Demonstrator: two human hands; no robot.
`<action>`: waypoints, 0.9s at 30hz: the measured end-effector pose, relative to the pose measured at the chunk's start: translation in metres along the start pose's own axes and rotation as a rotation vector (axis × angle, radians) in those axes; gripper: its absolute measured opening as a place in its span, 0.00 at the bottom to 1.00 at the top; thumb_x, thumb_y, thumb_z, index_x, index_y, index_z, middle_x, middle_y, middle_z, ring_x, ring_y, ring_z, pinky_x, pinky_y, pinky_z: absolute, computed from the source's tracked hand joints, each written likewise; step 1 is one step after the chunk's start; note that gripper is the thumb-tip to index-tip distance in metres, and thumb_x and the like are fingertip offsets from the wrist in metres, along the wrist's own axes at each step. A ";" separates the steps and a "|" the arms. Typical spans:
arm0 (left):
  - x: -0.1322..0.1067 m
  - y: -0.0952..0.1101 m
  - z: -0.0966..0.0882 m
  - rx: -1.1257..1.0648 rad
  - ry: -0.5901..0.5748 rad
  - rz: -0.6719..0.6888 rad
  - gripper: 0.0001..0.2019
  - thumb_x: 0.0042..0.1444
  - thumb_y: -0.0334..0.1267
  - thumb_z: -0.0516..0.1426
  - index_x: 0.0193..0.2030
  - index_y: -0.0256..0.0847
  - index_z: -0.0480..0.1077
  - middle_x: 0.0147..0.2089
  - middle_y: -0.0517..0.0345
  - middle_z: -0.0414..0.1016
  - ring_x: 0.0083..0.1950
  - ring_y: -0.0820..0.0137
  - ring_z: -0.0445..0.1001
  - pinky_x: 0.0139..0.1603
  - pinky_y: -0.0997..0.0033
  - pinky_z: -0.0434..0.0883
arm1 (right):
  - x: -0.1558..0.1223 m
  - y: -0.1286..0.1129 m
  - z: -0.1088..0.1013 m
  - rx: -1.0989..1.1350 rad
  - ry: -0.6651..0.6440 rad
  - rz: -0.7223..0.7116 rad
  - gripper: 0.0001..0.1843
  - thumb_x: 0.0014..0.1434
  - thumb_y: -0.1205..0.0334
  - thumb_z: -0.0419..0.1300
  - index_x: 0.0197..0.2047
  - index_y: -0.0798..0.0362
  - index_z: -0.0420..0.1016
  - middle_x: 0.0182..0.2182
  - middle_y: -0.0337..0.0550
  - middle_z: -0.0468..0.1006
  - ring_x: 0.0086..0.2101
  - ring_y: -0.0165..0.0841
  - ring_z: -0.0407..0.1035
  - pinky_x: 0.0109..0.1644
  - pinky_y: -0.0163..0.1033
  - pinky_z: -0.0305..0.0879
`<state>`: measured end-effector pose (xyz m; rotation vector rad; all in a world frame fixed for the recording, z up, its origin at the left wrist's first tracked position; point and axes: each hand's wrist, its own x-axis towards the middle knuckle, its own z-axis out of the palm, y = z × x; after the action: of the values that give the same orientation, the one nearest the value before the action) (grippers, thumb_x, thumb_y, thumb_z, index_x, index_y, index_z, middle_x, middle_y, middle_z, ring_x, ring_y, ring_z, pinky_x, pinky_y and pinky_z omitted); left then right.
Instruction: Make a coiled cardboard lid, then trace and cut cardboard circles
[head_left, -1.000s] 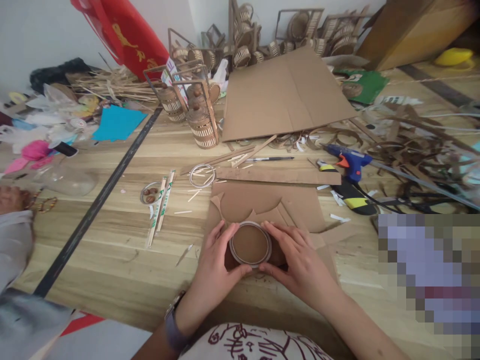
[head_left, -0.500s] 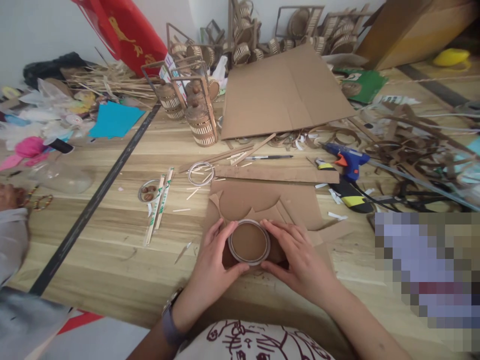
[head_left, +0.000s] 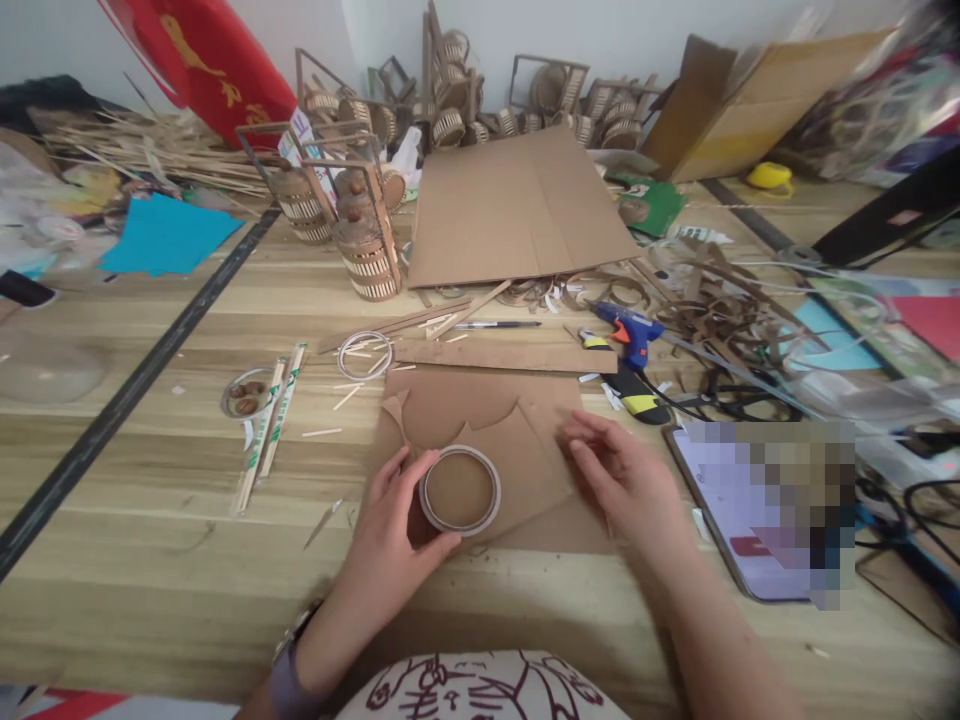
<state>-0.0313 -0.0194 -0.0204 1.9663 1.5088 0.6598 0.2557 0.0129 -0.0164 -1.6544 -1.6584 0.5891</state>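
A roll of tape (head_left: 496,492), looking like a white and grey ring, lies flat on a piece of brown cardboard (head_left: 525,470). The thumb and fingers of my left hand (head_left: 394,520) are curved round its left side and hold it there. Off to the right, my right hand (head_left: 626,475) hovers over the cardboard's edge, holding nothing, its fingers loosely bent and apart. Curved cut-outs show along the upper edge of the piece. A second thin ring (head_left: 365,333) lies beyond, among small wooden sticks (head_left: 348,397).
A blue glue gun (head_left: 634,333) and a yellow-black cutter (head_left: 641,400) lie to the right, near a tablet (head_left: 720,520). Beyond are a cardboard strip (head_left: 502,354), a pen (head_left: 499,324), a large cardboard sheet (head_left: 517,215) and small slatted buckets (head_left: 367,260). Packaged chopsticks (head_left: 281,410) lie left.
My right hand has let go of the tape roll and moved right. My left hand stays on the roll. The view has turned to the right, bringing the tablet into fuller sight.
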 end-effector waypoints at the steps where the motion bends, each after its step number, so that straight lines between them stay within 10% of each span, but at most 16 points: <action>1: 0.000 0.000 0.000 0.002 -0.001 0.002 0.33 0.55 0.32 0.61 0.67 0.48 0.56 0.68 0.45 0.64 0.72 0.50 0.56 0.68 0.39 0.62 | 0.000 0.000 0.001 -0.024 -0.012 -0.013 0.18 0.67 0.59 0.55 0.57 0.52 0.71 0.42 0.48 0.84 0.41 0.40 0.80 0.44 0.45 0.77; 14: -0.001 0.003 0.000 -0.028 0.005 -0.027 0.35 0.53 0.31 0.64 0.67 0.46 0.58 0.68 0.44 0.64 0.73 0.50 0.56 0.69 0.39 0.61 | -0.014 -0.020 0.027 -0.156 -0.129 -0.438 0.14 0.70 0.59 0.55 0.55 0.52 0.74 0.47 0.53 0.79 0.48 0.45 0.73 0.50 0.52 0.72; 27: 0.000 0.004 -0.003 -0.016 -0.015 -0.044 0.36 0.52 0.31 0.65 0.66 0.45 0.59 0.68 0.45 0.65 0.73 0.51 0.55 0.69 0.41 0.61 | -0.023 -0.032 0.041 -0.324 -0.243 -0.484 0.33 0.60 0.44 0.66 0.63 0.52 0.69 0.54 0.56 0.74 0.50 0.50 0.69 0.48 0.55 0.69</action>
<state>-0.0300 -0.0200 -0.0155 1.9165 1.5280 0.6352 0.2023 -0.0060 -0.0222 -1.3476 -2.3348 0.2954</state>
